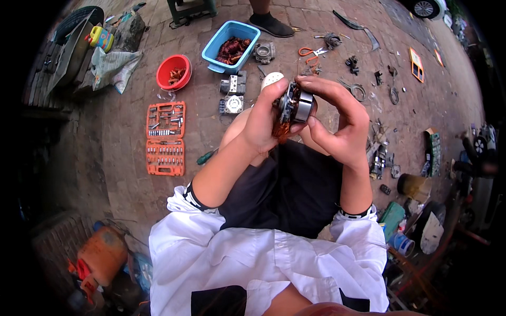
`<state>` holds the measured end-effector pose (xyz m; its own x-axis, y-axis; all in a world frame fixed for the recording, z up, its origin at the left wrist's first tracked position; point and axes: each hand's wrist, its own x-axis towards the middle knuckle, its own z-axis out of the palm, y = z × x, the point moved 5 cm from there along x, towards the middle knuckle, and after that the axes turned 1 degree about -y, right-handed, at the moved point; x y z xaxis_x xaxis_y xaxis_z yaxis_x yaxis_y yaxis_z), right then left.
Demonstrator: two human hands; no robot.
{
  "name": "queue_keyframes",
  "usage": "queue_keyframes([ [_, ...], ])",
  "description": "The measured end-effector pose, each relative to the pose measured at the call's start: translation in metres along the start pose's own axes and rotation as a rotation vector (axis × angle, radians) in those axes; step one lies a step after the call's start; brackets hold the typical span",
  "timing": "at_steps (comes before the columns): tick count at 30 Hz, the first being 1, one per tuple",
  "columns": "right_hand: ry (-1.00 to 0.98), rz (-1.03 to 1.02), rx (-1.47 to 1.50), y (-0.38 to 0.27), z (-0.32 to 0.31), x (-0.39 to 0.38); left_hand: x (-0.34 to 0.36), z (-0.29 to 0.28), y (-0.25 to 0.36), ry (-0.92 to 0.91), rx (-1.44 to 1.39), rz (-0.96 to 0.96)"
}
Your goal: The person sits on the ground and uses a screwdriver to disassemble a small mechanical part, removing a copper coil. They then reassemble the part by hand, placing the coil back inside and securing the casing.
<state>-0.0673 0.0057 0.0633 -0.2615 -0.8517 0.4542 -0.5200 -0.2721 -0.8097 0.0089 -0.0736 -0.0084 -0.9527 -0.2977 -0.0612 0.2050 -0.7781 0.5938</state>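
Above my lap, both hands hold a motor core (302, 107) with a shiny steel ring and copper windings. My left hand (262, 118) wraps round its darker left side, where reddish copper strands (281, 131) stick out beneath the palm. My right hand (345, 118) curls round the steel end, the thumb below and the fingers over the top. Part of the core is hidden behind the fingers. Beyond my left hand, two silvery metal units with black blocks (232, 105) lie on the bricks, close to a round metal housing (264, 52).
A blue tub (210, 54) holds dark copper windings; a red bowl (165, 82) holds copper pieces. An orange socket set (165, 138) lies unfolded at left. Orange-handled scissors (313, 52), a sickle (361, 29) and loose metal parts (378, 158) lie at right. Another person's foot (271, 25) is at the top.
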Motion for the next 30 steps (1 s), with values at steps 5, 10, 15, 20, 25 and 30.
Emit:
queue_keyframes([
  [5,0.027,-0.11,-0.085,-0.006,-0.004,0.004,-0.004,-0.012,-0.004,0.065,0.087,0.123],
  [10,0.028,-0.123,-0.091,-0.007,-0.003,0.004,-0.008,-0.003,0.003,0.036,0.104,0.159],
  [15,0.025,-0.139,-0.095,-0.009,-0.001,0.005,-0.009,-0.004,0.006,0.001,0.12,0.177],
  [20,0.014,-0.191,-0.113,-0.011,0.0,0.007,-0.009,-0.003,0.004,-0.051,-0.005,0.15],
  [25,-0.012,-0.203,-0.125,-0.009,0.004,0.006,-0.01,0.004,0.005,-0.133,-0.103,0.103],
  [30,0.003,-0.215,-0.13,-0.013,0.005,0.007,-0.009,0.004,0.002,-0.216,-0.221,0.057],
])
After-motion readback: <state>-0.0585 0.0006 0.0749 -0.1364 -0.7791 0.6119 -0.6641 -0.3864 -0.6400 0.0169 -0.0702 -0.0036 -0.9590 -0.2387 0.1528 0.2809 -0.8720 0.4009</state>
